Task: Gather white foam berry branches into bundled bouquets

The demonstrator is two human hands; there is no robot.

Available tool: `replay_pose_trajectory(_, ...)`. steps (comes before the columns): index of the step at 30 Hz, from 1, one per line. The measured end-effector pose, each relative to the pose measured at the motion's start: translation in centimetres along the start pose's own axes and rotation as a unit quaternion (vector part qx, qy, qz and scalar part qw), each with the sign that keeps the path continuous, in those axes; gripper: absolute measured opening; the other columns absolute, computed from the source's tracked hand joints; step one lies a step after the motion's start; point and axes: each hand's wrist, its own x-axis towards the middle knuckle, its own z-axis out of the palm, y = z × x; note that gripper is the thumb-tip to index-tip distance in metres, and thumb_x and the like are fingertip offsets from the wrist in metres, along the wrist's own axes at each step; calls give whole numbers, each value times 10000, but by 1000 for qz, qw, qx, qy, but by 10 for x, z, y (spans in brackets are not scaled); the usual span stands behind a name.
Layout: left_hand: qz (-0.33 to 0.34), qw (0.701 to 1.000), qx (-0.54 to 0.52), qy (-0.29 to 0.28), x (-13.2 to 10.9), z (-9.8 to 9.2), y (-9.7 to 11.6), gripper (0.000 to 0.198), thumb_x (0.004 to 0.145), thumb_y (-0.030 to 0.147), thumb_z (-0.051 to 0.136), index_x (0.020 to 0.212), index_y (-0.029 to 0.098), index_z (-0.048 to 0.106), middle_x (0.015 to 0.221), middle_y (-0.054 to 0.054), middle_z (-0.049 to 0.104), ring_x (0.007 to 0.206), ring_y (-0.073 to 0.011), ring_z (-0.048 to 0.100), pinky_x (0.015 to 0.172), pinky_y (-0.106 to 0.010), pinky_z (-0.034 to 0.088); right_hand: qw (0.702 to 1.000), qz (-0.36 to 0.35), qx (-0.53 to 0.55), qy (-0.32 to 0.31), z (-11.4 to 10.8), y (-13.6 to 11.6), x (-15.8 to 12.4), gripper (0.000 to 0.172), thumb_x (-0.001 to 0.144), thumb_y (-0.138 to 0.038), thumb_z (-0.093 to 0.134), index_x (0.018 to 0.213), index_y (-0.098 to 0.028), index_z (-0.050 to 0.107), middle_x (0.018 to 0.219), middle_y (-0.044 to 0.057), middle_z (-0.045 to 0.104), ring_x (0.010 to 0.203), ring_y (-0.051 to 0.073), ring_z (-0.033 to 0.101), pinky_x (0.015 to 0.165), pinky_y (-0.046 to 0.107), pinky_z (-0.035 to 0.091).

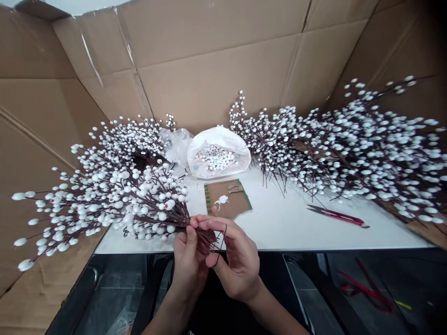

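My left hand is closed around the brown stems of a bunch of artificial white berry branches. The bunch lies tilted to the left, its berry tips spread past the table's left edge. My right hand is at the stem ends, its fingertips against the stems. A thin dark wire makes a loop between its index finger and thumb. The far ends of this wire are hidden among the stems and fingers.
Behind stands a white bag of loose white berries. A cardboard piece with a white blob lies before it. Red-handled snips lie to the right, below a large pile of berry branches. Cardboard walls enclose the table.
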Motion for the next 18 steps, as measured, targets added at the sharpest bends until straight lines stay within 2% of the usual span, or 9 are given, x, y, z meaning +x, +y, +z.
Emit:
replay_pose_trajectory(3, 37, 999, -12, -38, 1, -1, 0, 164, 707, 387, 692, 714, 226, 660, 751, -1, 595, 793, -133, 586, 763, -219, 506, 998, 19, -49, -17, -5, -5, 3, 394, 762, -214, 636, 1140, -201, 528, 1101, 113, 628, 1106, 283, 557, 1031, 538, 342)
replay_pose_trajectory(7, 110, 989, 9, -95, 2, -5, 0, 154, 767, 355, 638, 706, 218, 606, 705, 10, 501, 737, -127, 520, 728, -223, 482, 994, 37, -96, -39, -9, -13, 6, 342, 744, -184, 634, 1073, -200, 541, 1050, 102, 629, 1058, 262, 576, 1029, 516, 352)
replay_pose_trajectory(12, 205, 965, 82, -143, 3, -17, -2, 136, 837, 330, 540, 762, 218, 560, 738, 3, 469, 734, -142, 477, 702, -253, 444, 982, 49, -162, -81, -14, -17, 7, 340, 733, -149, 630, 1048, -205, 516, 1022, 84, 625, 994, 236, 589, 1071, 546, 266)
replay_pose_trajectory(18, 242, 944, 120, -191, 3, -27, -4, 128, 839, 334, 527, 776, 225, 552, 732, 0, 467, 710, -154, 457, 663, -271, 425, 969, 45, -207, -130, -19, -20, 7, 360, 706, -125, 628, 1032, -205, 498, 1005, 67, 614, 990, 227, 589, 1097, 553, 218)
